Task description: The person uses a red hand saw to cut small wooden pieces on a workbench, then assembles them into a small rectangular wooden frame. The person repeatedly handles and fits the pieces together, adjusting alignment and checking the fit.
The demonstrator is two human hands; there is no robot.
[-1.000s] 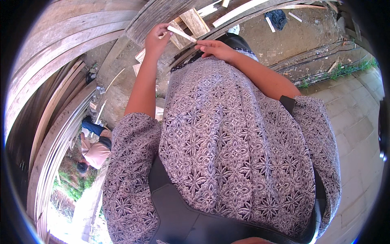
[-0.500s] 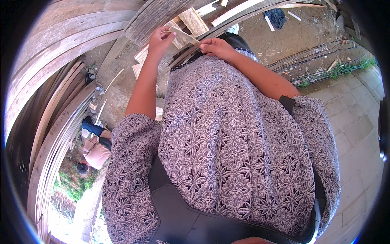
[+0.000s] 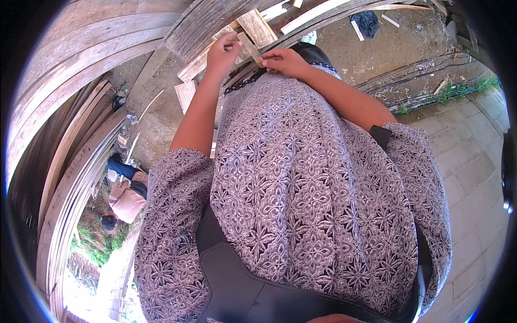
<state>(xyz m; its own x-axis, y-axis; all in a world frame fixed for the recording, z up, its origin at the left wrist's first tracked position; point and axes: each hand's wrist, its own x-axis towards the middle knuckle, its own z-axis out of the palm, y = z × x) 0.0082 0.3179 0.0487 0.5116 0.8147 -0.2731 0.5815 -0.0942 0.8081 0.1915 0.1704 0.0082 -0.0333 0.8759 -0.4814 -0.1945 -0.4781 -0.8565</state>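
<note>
A short, flat strip of wood (image 3: pixel 250 49) slants between my two hands at the top of the view. My left hand (image 3: pixel 222 56) has thumb and fingertips pinched together at the strip's far end. Closed on its near end is my right hand (image 3: pixel 287 63), just above my patterned garment (image 3: pixel 301 177). Behind the strip lies a pale wooden block (image 3: pixel 257 28). Another pale board piece (image 3: pixel 186 95) rests on the ground beside my left forearm.
Stacked weathered planks (image 3: pixel 97 51) curve along the left side. A person (image 3: pixel 128 199) is bent over beyond them. Long dark rods (image 3: pixel 414 81) lie on the ground at right, near a paved floor (image 3: pixel 468 145). A black plastic bag (image 3: pixel 366 24) lies at the far right.
My left hand has shifted to the right and slightly forward. The strip has turned to a steeper slant, its far end swinging right. My right hand stays nearly in place.
</note>
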